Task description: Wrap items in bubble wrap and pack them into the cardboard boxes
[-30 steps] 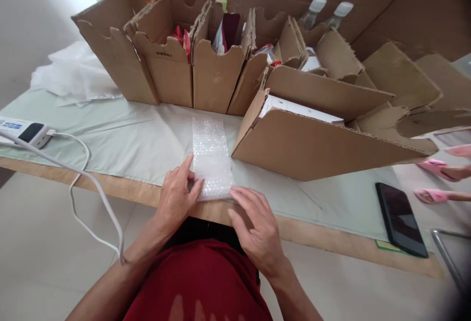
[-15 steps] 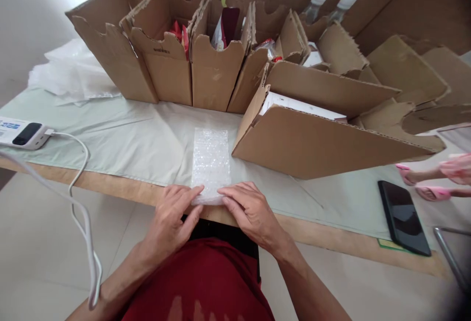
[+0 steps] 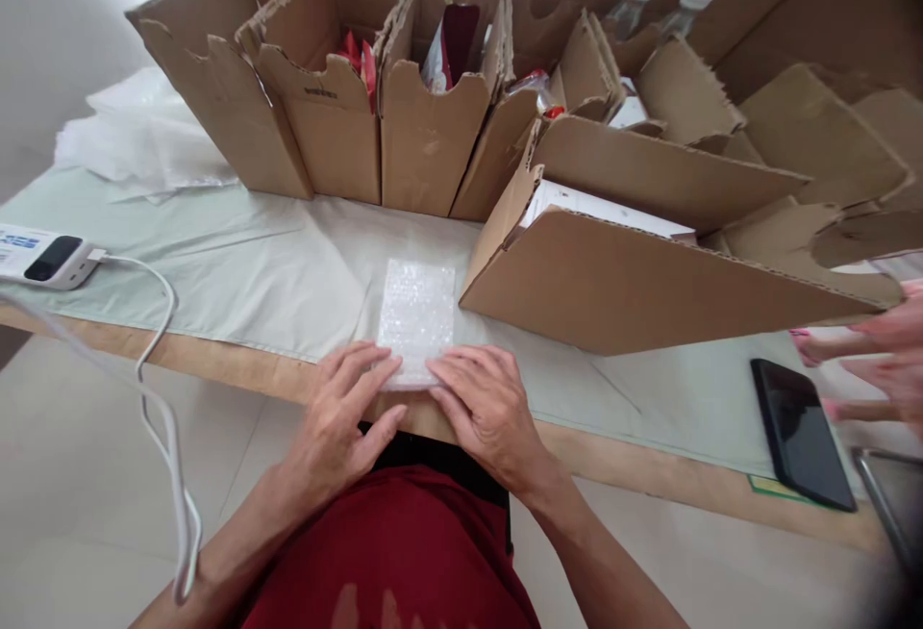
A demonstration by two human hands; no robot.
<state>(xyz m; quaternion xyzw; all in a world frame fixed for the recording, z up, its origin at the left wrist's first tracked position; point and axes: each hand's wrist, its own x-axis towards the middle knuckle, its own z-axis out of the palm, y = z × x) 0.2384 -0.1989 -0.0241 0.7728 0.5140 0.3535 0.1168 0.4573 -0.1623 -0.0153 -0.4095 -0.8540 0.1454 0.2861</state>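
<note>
Sheeting [image 3: 144, 143], whitish and crumpled, is lying in a heap at the far left of the counter [image 3: 209, 357], and nearer the person a white device [image 3: 50, 257] with a dark panel is sitting on the pale cloth [image 3: 281, 268], its white cable [image 3: 164, 302] drooping over the near edge. Narrow cardboard boxes [image 3: 429, 143] are standing in a row along the back, a red packet [image 3: 367, 71] showing in the second from the left. The left hand [image 3: 337, 417] is spreading wide and loose, its fingertips touching the near left corner of the bubble wrap [image 3: 416, 307], its thumb standing apart from it on the person's side. The bubble wrap is lying flat between the two hands, mostly reaching away beyond the fingertips, its near end close to the counter's edge. The right hand [image 3: 486, 408] is curving over the near right corner, fingers resting on top and thumb by the near edge; whether they are pinching it, I cannot tell. Just to the right, a long cardboard box [image 3: 649, 292] is standing at an angle, holding something white and flat [image 3: 598, 206]. Farther right, a dark phone [image 3: 800, 432] is lying near the edge, and beyond it another person's legs [image 3: 869, 410] are showing, blurred.
</note>
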